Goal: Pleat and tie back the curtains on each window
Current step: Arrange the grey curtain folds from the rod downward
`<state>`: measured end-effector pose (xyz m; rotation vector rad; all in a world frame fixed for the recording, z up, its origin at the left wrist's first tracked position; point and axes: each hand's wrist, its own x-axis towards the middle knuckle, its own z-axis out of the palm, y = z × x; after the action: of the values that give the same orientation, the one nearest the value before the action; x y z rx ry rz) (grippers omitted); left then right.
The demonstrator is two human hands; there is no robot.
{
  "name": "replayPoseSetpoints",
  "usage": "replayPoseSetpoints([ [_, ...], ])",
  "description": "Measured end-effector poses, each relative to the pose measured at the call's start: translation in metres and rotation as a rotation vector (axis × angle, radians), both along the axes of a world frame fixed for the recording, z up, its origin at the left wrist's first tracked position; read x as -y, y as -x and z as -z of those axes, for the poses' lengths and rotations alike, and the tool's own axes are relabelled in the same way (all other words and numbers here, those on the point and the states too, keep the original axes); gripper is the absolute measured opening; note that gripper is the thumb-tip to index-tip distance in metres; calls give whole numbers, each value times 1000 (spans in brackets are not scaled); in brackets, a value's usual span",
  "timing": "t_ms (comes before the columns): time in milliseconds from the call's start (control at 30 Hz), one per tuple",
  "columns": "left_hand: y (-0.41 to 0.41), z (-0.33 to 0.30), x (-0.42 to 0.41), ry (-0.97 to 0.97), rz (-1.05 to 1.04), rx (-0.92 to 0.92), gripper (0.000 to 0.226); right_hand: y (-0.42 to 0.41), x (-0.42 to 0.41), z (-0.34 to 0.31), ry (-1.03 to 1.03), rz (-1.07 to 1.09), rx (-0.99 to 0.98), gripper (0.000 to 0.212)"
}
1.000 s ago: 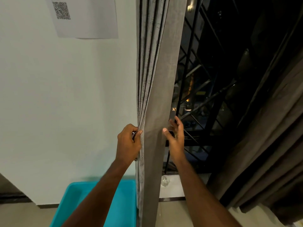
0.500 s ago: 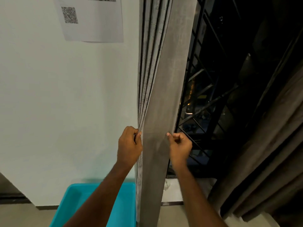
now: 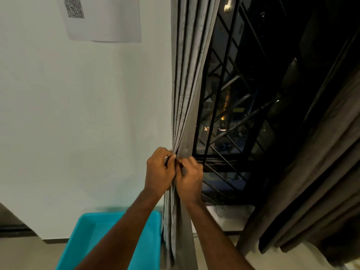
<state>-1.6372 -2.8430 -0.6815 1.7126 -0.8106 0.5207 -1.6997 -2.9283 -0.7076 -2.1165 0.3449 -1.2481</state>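
Your grey curtain (image 3: 187, 78) shows dark vertical pleat lines. A turquoise tub (image 3: 91, 236) sits below the white wall (image 3: 78, 114).

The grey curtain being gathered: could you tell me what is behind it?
Behind the grey curtain are the black window grille and white wall; anything directly behind its folds is hidden.

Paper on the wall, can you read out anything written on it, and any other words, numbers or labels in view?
Sheet of paper: no readable words; it shows only a QR code, which cannot be read as text.
Curtain, blue bin, window grille: no text visible.
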Motion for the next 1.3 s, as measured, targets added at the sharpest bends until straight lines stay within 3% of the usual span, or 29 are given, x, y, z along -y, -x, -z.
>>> replayPoseSetpoints([
  [233, 1, -8, -6, 14, 41, -54, 20, 5, -10, 7, -34, -120, -37, 26],
  [367, -5, -12, -14, -1, 2, -44, 21, 13, -11, 6, -80, -333, -47, 21],
  [433, -9, -11, -23, -25, -4, -25, 18, 15, -2, 4, -180, -331, -41, 26],
  [533, -15, -9, -35, -54, -30, -50, 14, 3, 26, -1, -420, -130, 23, 39],
  [667, -19, -9, -42, -84, -49, -62, 12, -17, 53, -19, -630, -232, -109, 52],
  [833, -16, -7, -42, -106, -75, -66, 12, -23, 50, -18, -507, -176, -52, 19],
  [967, -15, -5, -37, -132, -116, -31, 19, -9, 36, -7, -463, -21, 95, 17],
  [1067, -17, -3, -31, -141, -114, -26, 18, -1, 24, -2, -367, 3, 90, 8],
  [1167, -18, -2, -29, -134, -122, -33, 15, 4, 26, 0, -369, 73, 118, 23],
  [1300, -22, -2, -28, -125, -97, -36, 13, 5, 33, 3, -155, 12, 41, 24],
])
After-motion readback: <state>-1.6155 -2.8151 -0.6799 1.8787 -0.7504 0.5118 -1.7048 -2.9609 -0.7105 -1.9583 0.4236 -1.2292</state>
